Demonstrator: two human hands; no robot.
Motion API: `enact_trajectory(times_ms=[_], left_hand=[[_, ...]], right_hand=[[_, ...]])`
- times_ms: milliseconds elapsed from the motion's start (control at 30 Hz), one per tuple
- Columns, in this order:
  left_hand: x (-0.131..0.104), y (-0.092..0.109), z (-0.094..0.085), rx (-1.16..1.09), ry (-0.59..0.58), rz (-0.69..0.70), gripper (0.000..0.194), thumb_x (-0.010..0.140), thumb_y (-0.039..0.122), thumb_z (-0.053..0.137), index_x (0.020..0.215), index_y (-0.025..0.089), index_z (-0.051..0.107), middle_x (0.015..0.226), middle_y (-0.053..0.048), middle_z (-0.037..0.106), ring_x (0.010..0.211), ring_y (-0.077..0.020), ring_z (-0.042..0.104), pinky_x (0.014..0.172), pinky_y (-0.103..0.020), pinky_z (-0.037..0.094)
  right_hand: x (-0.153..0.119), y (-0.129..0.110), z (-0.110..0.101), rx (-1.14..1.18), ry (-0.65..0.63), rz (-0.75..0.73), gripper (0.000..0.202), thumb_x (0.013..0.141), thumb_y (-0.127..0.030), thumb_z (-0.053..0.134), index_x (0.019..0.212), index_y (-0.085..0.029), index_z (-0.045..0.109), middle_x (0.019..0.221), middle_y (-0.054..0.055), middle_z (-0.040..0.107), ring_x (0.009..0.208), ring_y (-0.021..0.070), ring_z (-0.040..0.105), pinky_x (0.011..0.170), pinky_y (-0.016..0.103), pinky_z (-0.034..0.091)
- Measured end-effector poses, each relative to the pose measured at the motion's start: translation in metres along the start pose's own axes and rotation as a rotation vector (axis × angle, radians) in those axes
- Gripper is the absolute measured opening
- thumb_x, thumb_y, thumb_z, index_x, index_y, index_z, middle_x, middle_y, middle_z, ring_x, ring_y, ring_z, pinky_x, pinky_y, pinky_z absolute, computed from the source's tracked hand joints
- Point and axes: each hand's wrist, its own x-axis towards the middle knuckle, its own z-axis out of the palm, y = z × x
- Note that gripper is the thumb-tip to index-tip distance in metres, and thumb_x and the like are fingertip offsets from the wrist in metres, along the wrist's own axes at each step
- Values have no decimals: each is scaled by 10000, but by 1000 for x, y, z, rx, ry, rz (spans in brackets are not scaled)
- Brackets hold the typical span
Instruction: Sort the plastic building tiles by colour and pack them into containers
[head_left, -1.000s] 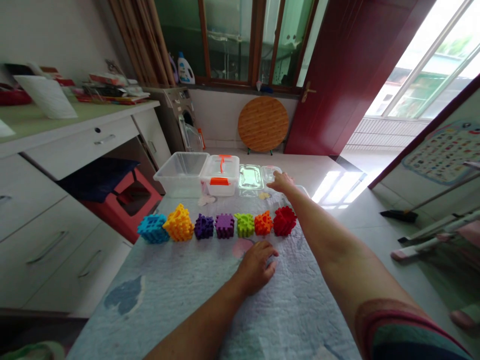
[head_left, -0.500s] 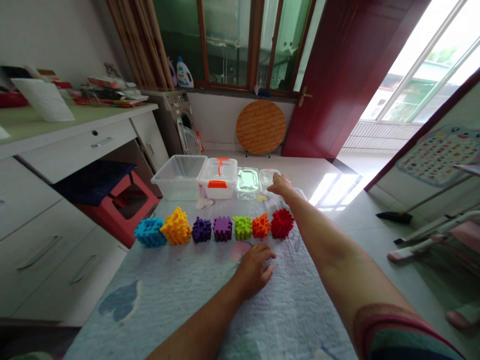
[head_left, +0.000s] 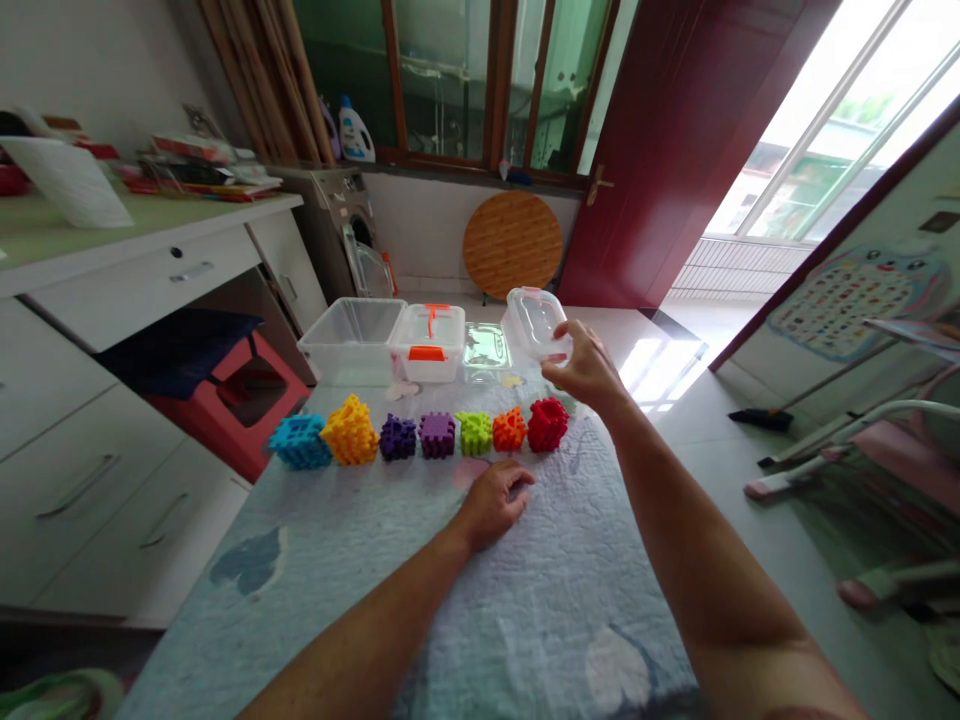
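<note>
My right hand [head_left: 589, 365] grips the near right side of a small clear plastic container [head_left: 534, 318] with pinkish clips, which is raised and tilted above the far end of the table. Resting on the cloth, my left hand [head_left: 495, 505] holds nothing, its fingers loosely bent and the thumb apart. Beyond it runs a row of knobbly foam-like puzzle cubes: blue [head_left: 300, 442], yellow [head_left: 349, 432], dark purple [head_left: 397, 438], purple [head_left: 437, 436], lime green [head_left: 475, 434], orange [head_left: 509, 430] and red [head_left: 547, 425]. The red cube is nearest my right hand.
Behind the cubes stand an open clear bin [head_left: 349, 345], a lidded box [head_left: 427, 345] with orange clasps, and a clear rectangular container [head_left: 486, 348]. A patterned cloth [head_left: 315, 560] covers the table. A red stool [head_left: 225, 400] is at left, drawers beside it.
My right hand has taken hold of the small clear container at the far right and lifted it, tilting it. My left hand stays on the cloth. The view has shifted slightly.
</note>
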Motion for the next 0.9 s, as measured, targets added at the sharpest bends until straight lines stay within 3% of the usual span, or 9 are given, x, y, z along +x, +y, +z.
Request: enact_trajectory(times_ms=[133, 267, 367, 533, 633, 733, 900], left_hand=[[0, 6, -8, -189, 73, -102, 207, 754, 195, 543, 905, 151, 676, 876, -55, 668, 785, -167, 600, 743, -286, 465], [-9, 21, -38, -372, 156, -320, 237, 676, 177, 519, 863, 157, 665, 809, -30, 663, 699, -142, 571, 651, -260, 427], [-25, 30, -67, -476, 294, -473, 226, 643, 178, 519, 823, 157, 654, 783, -21, 663, 666, -126, 565, 627, -242, 414], [-56, 32, -94, -560, 541, -465, 305, 728, 409, 615, 907, 166, 659, 844, -22, 660, 718, -132, 574, 641, -238, 431], [-67, 31, -95, -603, 529, -441, 418, 745, 521, 628, 956, 162, 658, 897, -32, 661, 718, -124, 567, 641, -234, 433], [-69, 28, -93, -600, 450, -469, 429, 712, 484, 697, 990, 162, 641, 843, -11, 644, 658, -109, 543, 611, -228, 418], [-69, 25, -90, -509, 374, -462, 416, 681, 415, 749, 981, 156, 624, 748, 17, 598, 607, -100, 506, 557, -219, 389]], right_hand=[[-54, -22, -23, 136, -54, -124, 394, 648, -241, 611, 1032, -234, 522, 1264, 105, 561, 1100, 277, 558, 951, 449, 412], [-104, -31, -32, 202, -162, -182, 439, 661, -197, 618, 1087, -241, 522, 1403, 123, 477, 1319, 305, 440, 1055, 483, 364], [-133, -33, -32, 253, -269, -211, 457, 667, -158, 608, 1108, -234, 517, 1439, 130, 444, 1373, 294, 388, 1103, 481, 333], [-159, -35, -18, 357, -466, -275, 471, 653, -91, 569, 1101, -229, 521, 1450, 123, 418, 1384, 267, 368, 1118, 458, 332], [-164, -35, -7, 382, -588, -294, 508, 652, -55, 544, 1128, -231, 529, 1445, 114, 419, 1357, 243, 406, 1110, 431, 351], [-167, -30, 2, 399, -657, -293, 537, 673, -35, 524, 1173, -231, 531, 1460, 109, 398, 1353, 226, 416, 1109, 415, 361], [-173, -17, 14, 504, -580, -199, 618, 702, -38, 491, 1287, -235, 501, 1471, 111, 400, 1397, 228, 354, 1156, 461, 293]])
